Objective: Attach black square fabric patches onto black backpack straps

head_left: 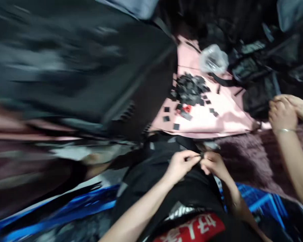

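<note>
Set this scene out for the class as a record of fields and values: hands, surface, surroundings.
Left hand: fingers pinching a small dark item, too blurred to identify
Right hand: fingers curled close against that item; exact grip unclear
Surface: pale pink flat worktop
On it: heap of small black flat pieces, small bright red item, crumpled clear plastic bag-like item
Left side: large black sheet-like material
Right side: another person's hands, together
Lower right: blue plastic crate
</note>
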A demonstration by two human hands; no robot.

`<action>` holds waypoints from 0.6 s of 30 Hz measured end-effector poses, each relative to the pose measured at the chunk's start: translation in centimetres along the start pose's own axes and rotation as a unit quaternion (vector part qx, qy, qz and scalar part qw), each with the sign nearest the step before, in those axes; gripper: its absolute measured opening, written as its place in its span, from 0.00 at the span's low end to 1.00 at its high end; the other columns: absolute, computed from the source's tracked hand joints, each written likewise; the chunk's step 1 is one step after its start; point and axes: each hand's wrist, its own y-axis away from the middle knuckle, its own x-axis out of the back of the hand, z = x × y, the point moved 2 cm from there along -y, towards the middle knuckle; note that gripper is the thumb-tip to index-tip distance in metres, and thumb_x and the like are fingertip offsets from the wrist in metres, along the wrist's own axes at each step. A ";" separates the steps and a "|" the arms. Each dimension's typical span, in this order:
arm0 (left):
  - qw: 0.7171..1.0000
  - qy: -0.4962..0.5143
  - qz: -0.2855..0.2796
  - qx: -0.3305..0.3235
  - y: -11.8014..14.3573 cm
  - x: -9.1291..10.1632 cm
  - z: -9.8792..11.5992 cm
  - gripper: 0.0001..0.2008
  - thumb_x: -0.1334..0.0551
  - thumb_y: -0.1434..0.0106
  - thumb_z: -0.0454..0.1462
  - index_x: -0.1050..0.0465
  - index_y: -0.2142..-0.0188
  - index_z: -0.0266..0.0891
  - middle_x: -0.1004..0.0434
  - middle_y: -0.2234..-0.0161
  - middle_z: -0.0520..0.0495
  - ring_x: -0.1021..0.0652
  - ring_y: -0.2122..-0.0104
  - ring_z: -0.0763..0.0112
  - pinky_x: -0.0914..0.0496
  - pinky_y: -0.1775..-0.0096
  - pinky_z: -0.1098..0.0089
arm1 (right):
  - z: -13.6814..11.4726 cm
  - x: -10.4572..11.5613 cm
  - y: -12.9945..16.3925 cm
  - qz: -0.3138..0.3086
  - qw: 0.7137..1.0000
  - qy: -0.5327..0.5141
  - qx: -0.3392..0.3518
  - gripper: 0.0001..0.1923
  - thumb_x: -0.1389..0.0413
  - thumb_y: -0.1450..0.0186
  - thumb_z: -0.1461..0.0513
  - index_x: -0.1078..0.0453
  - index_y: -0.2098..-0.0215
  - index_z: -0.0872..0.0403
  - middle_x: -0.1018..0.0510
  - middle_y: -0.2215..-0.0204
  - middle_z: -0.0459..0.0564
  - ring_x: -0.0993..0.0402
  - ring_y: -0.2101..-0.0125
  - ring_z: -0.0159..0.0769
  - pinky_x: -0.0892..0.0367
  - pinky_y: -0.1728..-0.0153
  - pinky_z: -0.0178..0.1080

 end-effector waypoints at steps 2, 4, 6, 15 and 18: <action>1.000 0.014 0.007 -0.005 -0.6 0.1 -0.4 0.16 0.37 0.49 0.45 0.27 0.71 0.31 0.37 0.81 0.51 0.41 0.82 0.81 0.48 0.81 0.78 | 1.8 0.0 -0.2 0.030 0.999 -0.005 -0.030 0.13 0.45 0.43 0.59 0.38 0.82 0.59 0.38 0.87 0.44 0.42 0.85 0.23 0.46 0.81 0.27; 1.000 0.010 0.017 -0.015 -0.6 0.0 -0.7 0.15 0.36 0.49 0.45 0.29 0.75 0.31 0.37 0.81 0.50 0.40 0.81 0.80 0.47 0.80 0.78 | 2.9 -0.3 -0.7 0.037 0.998 -0.029 -0.028 0.07 0.45 0.45 0.61 0.34 0.74 0.58 0.35 0.84 0.43 0.38 0.84 0.23 0.43 0.80 0.27; 0.999 0.006 0.031 -0.027 -0.3 -0.3 -0.9 0.16 0.36 0.49 0.45 0.33 0.78 0.31 0.38 0.80 0.50 0.39 0.79 0.80 0.45 0.78 0.78 | 3.2 -0.6 -0.8 0.038 0.998 -0.047 -0.015 0.12 0.42 0.47 0.63 0.34 0.64 0.57 0.32 0.79 0.43 0.35 0.82 0.24 0.39 0.79 0.28; 0.983 0.166 -0.033 0.076 -0.2 -1.4 -1.3 0.20 0.35 0.51 0.48 0.37 0.76 0.32 0.43 0.86 0.54 0.45 0.86 0.84 0.52 0.82 0.78 | 3.4 -0.5 -0.7 -0.038 0.987 -0.154 0.029 0.12 0.45 0.41 0.59 0.42 0.71 0.58 0.32 0.83 0.44 0.35 0.85 0.26 0.40 0.84 0.27; 0.968 0.234 0.005 0.085 -0.2 -1.9 -1.3 0.22 0.34 0.51 0.49 0.38 0.76 0.33 0.46 0.88 0.56 0.45 0.86 0.84 0.51 0.81 0.79 | 4.2 -1.5 -1.5 0.043 0.972 -0.229 0.022 0.18 0.46 0.40 0.52 0.45 0.71 0.57 0.32 0.83 0.44 0.36 0.87 0.28 0.42 0.87 0.28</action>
